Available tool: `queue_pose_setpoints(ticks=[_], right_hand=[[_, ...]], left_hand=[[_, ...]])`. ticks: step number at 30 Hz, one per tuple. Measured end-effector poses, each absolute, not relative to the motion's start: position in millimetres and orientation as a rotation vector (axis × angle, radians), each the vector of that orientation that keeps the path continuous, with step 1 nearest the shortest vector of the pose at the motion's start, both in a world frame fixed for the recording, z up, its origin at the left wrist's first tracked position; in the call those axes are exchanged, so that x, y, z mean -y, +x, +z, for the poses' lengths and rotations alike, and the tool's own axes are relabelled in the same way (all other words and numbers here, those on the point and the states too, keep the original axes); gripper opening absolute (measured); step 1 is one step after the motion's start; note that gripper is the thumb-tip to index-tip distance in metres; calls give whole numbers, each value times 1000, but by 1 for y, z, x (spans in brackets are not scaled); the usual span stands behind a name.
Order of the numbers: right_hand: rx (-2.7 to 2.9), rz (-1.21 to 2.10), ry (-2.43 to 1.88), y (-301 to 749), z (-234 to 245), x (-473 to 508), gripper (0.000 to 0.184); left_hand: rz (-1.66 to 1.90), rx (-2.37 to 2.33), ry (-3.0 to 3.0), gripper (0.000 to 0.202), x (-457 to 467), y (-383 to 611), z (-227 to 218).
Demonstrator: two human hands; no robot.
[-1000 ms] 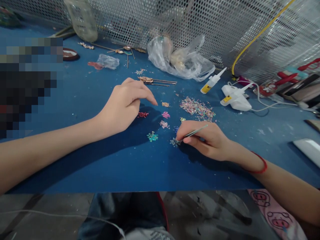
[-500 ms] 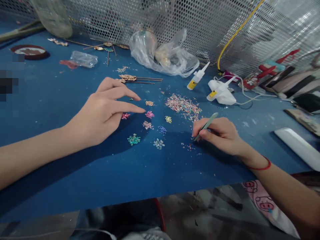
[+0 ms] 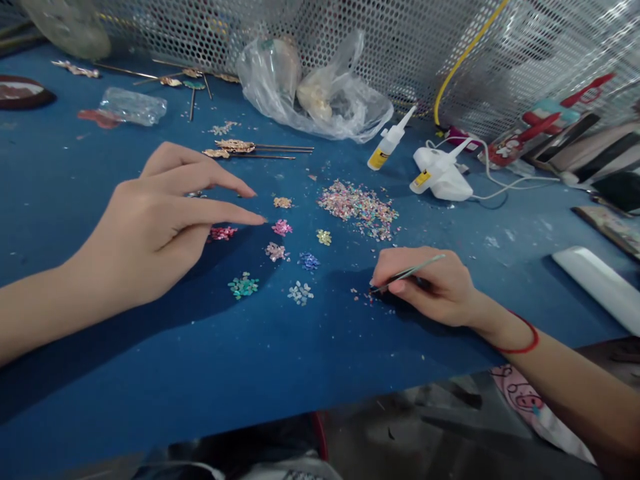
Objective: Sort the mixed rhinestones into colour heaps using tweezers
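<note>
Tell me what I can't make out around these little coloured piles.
In the head view:
Tweezers in the right hand: anything at the tips is too small to tell.
Red pile: partly hidden behind the left hand.
Clear bag: contents blurred by crumpled plastic.
Brown oval piece: cut off by the left edge.
White bottle beside the bag: label print too small.

A: Status?
B: Right hand [image 3: 433,287] pinching tweezers [image 3: 420,268], tips down by loose chips [image 3: 355,291] on blue counter [image 3: 280,367].
A: Left?
B: Left hand [image 3: 150,227] spread, index fingertip [image 3: 256,218] just beside pink pile [image 3: 282,227].
A: Beyond?
B: Mixed-color heap [image 3: 356,205], 2 yellow-labelled bottles [image 3: 386,150], clear plastic bag [image 3: 345,121] near mesh panel [image 3: 200,30].
</note>
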State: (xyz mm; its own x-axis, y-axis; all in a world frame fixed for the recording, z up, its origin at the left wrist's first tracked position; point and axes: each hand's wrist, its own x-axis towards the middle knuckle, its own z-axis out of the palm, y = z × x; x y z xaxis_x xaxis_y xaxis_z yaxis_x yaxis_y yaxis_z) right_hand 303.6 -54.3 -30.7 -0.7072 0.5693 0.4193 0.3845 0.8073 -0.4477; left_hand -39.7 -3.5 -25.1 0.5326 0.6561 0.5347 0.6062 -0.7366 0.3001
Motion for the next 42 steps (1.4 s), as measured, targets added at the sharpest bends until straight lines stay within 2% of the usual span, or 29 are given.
queue_pose_setpoints(ticks=[21, 29, 35, 42], right_hand=[[2360, 441, -692, 296, -25, 54, 23], [2444, 382, -514, 214, -5, 15, 27], [2413, 436, -473, 154, -21, -20, 30], [2414, 448, -471, 147, -24, -29, 27]], left_hand=[[992, -1139, 2602, 53, 4, -36, -23], [1011, -1409, 2150, 46, -9, -39, -22], [1166, -1560, 2142, 59, -10, -41, -30], [1181, -1579, 1957, 51, -12, -39, -33]])
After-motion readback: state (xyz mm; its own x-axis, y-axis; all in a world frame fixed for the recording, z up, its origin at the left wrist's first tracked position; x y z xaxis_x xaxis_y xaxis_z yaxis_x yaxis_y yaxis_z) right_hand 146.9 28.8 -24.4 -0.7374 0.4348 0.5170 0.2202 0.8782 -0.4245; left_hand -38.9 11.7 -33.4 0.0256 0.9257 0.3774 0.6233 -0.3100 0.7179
